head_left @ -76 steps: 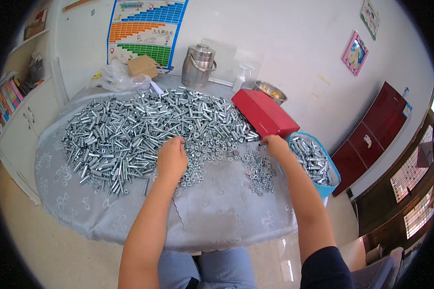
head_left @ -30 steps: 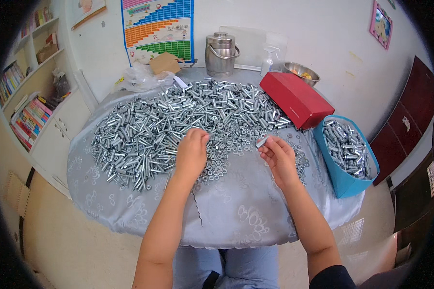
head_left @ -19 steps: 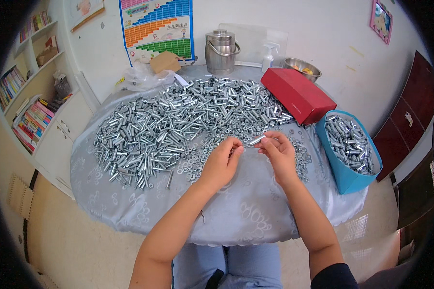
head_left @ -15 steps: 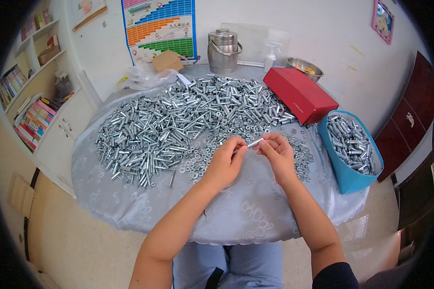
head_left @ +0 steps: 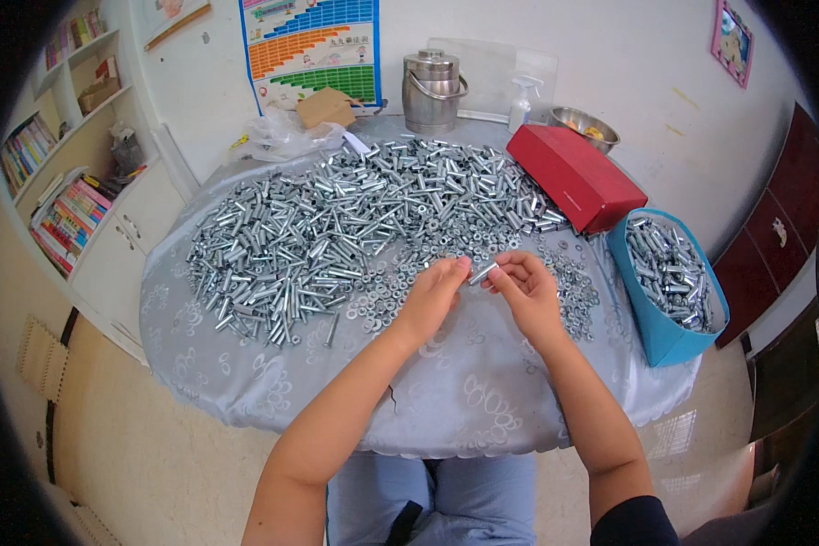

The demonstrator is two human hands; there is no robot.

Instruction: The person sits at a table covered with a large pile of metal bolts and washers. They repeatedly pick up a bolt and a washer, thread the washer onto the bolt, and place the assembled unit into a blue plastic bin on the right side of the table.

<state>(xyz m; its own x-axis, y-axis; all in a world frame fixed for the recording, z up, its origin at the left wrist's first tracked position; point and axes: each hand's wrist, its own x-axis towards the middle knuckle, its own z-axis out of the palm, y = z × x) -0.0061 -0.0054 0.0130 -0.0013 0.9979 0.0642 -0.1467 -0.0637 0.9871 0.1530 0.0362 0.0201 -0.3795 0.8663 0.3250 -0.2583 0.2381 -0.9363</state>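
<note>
Over the near middle of the table, my right hand [head_left: 526, 289] pinches a short silver expansion bolt [head_left: 484, 273] between thumb and fingers. The bolt slants, with its lower end toward my left hand. My left hand [head_left: 437, 291] is closed beside that end, its thumb and index finger pressed together; anything between them is too small to make out. Under and beyond both hands lie loose nuts and washers [head_left: 382, 296]. Farther back and left spreads a large heap of silver bolts and sleeves [head_left: 291, 227].
A blue fabric bin [head_left: 669, 346] full of bolts stands at the table's right edge. Behind it lies a red box [head_left: 578, 177]. A steel pot [head_left: 431, 96], a spray bottle [head_left: 520, 102], a metal bowl [head_left: 601, 136] and a plastic bag [head_left: 287, 136] line the back.
My left fingertips have come slightly off the bolt's end, and more of the bolt shows. My right hand still holds it in nearly the same place. The whole view has shifted slightly.
</note>
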